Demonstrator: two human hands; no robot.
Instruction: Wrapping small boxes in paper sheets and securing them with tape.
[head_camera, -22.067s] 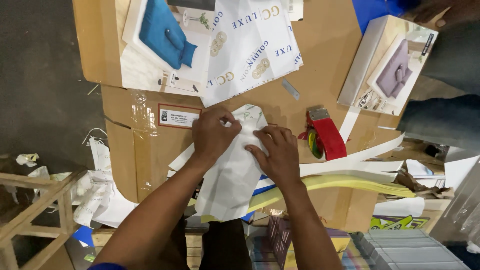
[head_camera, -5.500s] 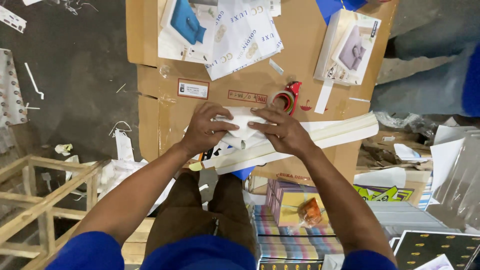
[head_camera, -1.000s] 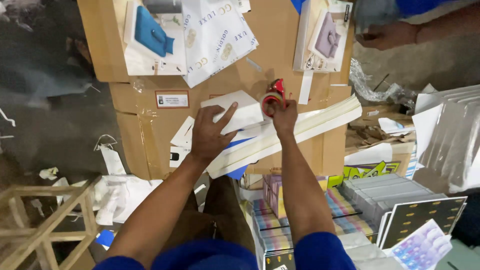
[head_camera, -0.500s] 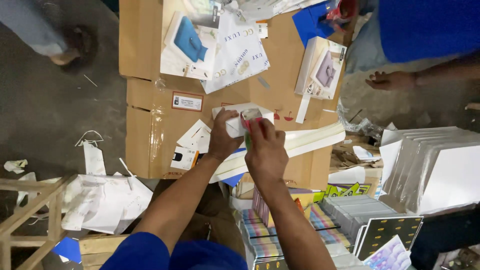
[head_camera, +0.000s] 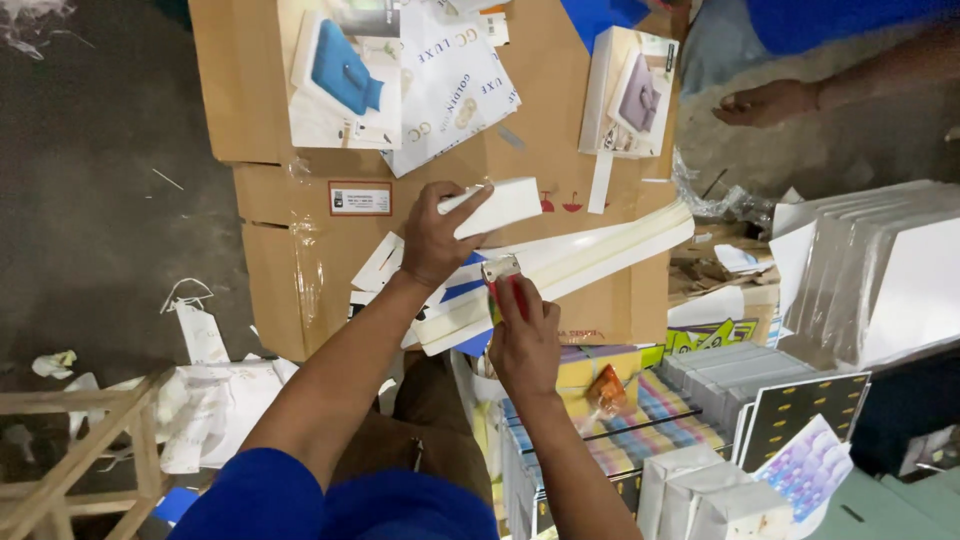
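Now left hand grips small white wrapped rectangular packet, lifted above brown cardboard carton at centre. Right hand closed around red tape dispenser, near side of packet. Wrapping looks complete; taping seems not finished. Printed white wrapping sheets lie far.

The right hand covers most of the red tape dispenser; only its metal blade end shows. The left hand hides one end of the white packet. A co-worker's hand is visible at upper right, the body cut off by the frame's top edge. The blue item at the top edge is cropped. The lettering on the carton label is too small to read.
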